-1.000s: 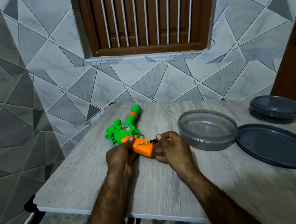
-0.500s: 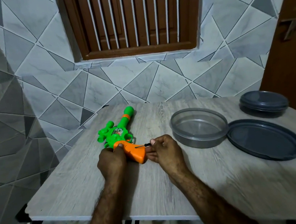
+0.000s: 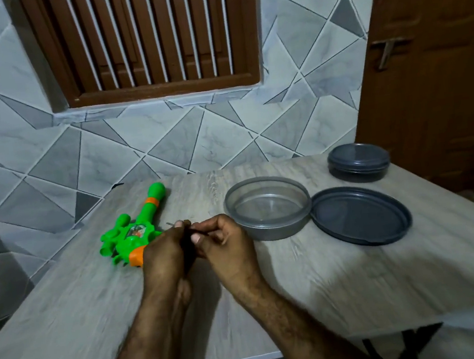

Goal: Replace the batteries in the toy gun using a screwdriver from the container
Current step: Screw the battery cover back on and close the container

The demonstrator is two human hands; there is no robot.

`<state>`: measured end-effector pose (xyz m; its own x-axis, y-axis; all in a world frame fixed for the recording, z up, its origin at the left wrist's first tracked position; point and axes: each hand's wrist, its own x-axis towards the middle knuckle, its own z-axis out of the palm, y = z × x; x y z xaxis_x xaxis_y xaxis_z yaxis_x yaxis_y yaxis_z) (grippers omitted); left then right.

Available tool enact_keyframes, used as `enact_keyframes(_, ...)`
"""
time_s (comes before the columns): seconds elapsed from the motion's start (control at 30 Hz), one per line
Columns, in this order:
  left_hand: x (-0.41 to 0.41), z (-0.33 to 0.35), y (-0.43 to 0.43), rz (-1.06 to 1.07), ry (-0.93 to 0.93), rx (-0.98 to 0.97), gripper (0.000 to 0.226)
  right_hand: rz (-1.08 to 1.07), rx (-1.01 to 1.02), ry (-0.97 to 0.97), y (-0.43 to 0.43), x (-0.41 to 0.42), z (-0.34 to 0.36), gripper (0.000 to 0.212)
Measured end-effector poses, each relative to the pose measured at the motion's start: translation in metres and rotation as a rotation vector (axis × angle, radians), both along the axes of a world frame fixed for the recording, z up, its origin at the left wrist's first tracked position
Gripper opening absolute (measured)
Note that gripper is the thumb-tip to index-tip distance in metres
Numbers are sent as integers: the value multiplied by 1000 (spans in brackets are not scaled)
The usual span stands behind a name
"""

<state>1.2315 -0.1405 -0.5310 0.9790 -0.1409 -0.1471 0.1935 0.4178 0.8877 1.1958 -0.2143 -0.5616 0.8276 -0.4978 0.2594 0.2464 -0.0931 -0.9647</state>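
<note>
Head view: left hand (image 3: 161,254) and right hand (image 3: 228,246) pinch the screwdriver (image 3: 170,224) beside the toy gun (image 3: 134,234), well inside table (image 3: 329,286) edges.

toy gun (image 3: 136,231) left on table (image 3: 357,277) | container (image 3: 268,208) right | lid (image 3: 361,214) beside container

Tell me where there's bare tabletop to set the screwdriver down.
Widest is the near-right table, bordered by the right forearm, the open container and its lid. Also free: the near-left corner below the toy gun, and the far strip between its muzzle and the container. Crowded where the left hand and right hand hold the screwdriver.
</note>
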Motion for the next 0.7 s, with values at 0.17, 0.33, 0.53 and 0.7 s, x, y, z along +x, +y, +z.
enact_keyframes(0.17, -4, 2, -24, -134, 132, -21, 23, -61, -238, 67, -37, -30, 12, 19)
enact_keyframes(0.33, -7, 2, -48, -170, 208, -102, 24, -377, -684, 315, -108, -66, 25, 19)
enact_keyframes(0.53, -5, -3, -71, -206, 166, 29, 27, -453, -937, 890, -183, -100, 19, 42)
enact_keyframes(0.7, -7, -4, -82, -232, 163, 143, 27, -403, -951, 974, -200, -106, 15, 58)
